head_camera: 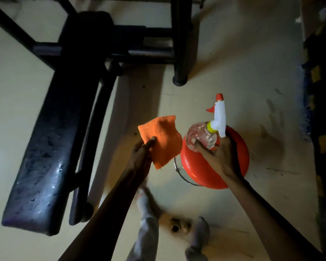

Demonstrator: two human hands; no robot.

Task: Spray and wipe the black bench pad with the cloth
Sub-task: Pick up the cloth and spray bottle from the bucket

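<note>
The long black bench pad (43, 147) runs from lower left up toward the frame's middle top, with scuffs and wet-looking glints on it. My left hand (141, 155) pinches an orange cloth (161, 139) by its edge, to the right of the pad and apart from it. A clear spray bottle (201, 137) with a white head and red nozzle is gripped round its body by my right hand (220, 157), held upright above a red bucket (199, 170).
The red bucket with a wire handle stands on the pale tiled floor. Black metal frame legs (181, 53) of gym equipment rise behind. A dark patterned rug (322, 110) lies along the right edge. My legs and feet (149, 223) are below.
</note>
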